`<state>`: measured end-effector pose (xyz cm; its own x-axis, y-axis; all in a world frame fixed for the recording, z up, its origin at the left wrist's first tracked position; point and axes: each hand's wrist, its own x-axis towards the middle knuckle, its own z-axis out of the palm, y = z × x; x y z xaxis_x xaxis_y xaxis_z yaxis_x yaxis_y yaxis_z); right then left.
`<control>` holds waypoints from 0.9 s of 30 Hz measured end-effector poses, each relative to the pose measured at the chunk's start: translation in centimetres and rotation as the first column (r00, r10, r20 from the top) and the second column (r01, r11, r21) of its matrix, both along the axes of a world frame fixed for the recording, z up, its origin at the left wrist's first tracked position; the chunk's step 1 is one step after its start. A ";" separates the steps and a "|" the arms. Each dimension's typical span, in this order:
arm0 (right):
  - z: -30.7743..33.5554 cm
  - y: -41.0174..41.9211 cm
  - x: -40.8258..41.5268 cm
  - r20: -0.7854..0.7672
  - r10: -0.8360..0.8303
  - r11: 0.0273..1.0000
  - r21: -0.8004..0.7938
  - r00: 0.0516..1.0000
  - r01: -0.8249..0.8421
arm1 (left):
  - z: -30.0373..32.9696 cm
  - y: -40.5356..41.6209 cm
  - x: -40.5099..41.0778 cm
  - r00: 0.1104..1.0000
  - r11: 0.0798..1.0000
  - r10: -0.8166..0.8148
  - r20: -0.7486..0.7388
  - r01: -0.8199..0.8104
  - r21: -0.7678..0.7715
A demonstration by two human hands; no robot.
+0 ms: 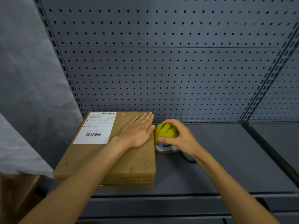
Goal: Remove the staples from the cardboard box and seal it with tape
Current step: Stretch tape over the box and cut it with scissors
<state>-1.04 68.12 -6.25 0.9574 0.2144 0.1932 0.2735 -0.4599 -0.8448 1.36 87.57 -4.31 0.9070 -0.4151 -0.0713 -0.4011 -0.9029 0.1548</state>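
A flat brown cardboard box (134, 160) lies on the dark grey shelf (226, 159), with a white shipping label (97, 128) on its far left part. Small metal staples (145, 162) stick out near its front corners. My left hand (139, 131) rests flat on the box top near the right edge, fingers straight. Just right of the box, my right hand (179, 136) grips a yellow tape roll (165, 130) with green print, fingers over the top and thumb at the front. Under it shows a white and clear tape roll (165, 148).
A grey pegboard wall (161, 70) rises behind the shelf. A dark cord or loop (187, 158) lies on the shelf under my right wrist. Grey fabric (24, 110) hangs at the left, and a wooden piece (19, 191) shows at lower left.
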 end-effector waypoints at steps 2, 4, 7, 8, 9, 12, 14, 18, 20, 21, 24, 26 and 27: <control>0.6 0.2 0.2 0.080 -0.013 0.997 -0.073 0.997 0.019 | 0.0 0.2 0.0 1.000 1.000 -0.006 -0.009 0.006 -0.001; 1.3 0.2 0.4 0.113 0.008 0.987 -0.160 0.994 0.011 | 0.0 0.4 0.0 1.000 1.000 -0.012 -0.007 0.012 0.000; 2.6 0.3 0.6 0.090 0.055 0.966 -0.259 0.994 -0.030 | 0.0 0.6 -0.1 1.000 1.000 -0.022 -0.008 0.022 0.007; 3.0 0.3 0.6 0.086 0.070 0.955 -0.293 0.994 -0.042 | 0.0 0.7 -0.2 1.000 1.000 -0.023 -0.008 0.023 0.008; 3.4 0.3 0.7 0.087 0.087 0.943 -0.328 0.992 -0.054 | 0.0 0.8 -0.2 1.000 1.000 -0.025 -0.005 0.025 0.008; 4.6 0.5 0.6 0.070 0.127 0.905 -0.416 0.989 -0.086 | 0.0 1.0 -0.3 1.000 1.000 -0.027 0.001 0.027 0.003; 5.2 0.8 0.5 0.045 0.131 0.883 -0.460 0.990 -0.095 | 0.0 1.1 -0.4 1.000 1.000 -0.028 0.003 0.028 0.000; 5.8 0.9 0.2 0.027 0.109 0.768 -0.637 0.994 -0.067 | -0.1 1.6 -0.5 0.999 0.999 -0.033 0.002 0.033 -0.002; 5.6 0.8 -0.1 0.018 0.107 0.683 -0.728 0.994 -0.061 | -0.2 1.9 -0.5 0.999 0.999 -0.037 0.000 0.037 -0.001; 5.5 0.8 -0.2 0.016 0.115 0.631 -0.774 0.993 -0.060 | -0.2 1.9 -0.5 0.999 0.999 -0.037 0.001 0.037 0.000; 5.6 1.0 -0.2 0.001 0.120 0.518 -0.853 0.993 -0.062 | -0.1 1.9 -0.6 0.999 0.999 -0.037 -0.006 0.037 0.000; 5.8 1.0 -0.1 -0.033 0.114 0.549 -0.831 0.993 -0.091 | -0.1 2.0 -0.6 0.999 0.999 -0.038 -0.004 0.038 -0.001; 5.9 0.9 -0.1 -0.048 0.112 0.585 -0.804 0.993 -0.105 | 0.0 2.2 -0.6 0.999 0.999 -0.039 -0.003 0.039 -0.003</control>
<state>-1.10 69.00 -0.39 0.9158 0.3879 -0.1041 0.3719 -0.9170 -0.1445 0.78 89.72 -4.35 0.8899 -0.4503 -0.0730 -0.4354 -0.8862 0.1583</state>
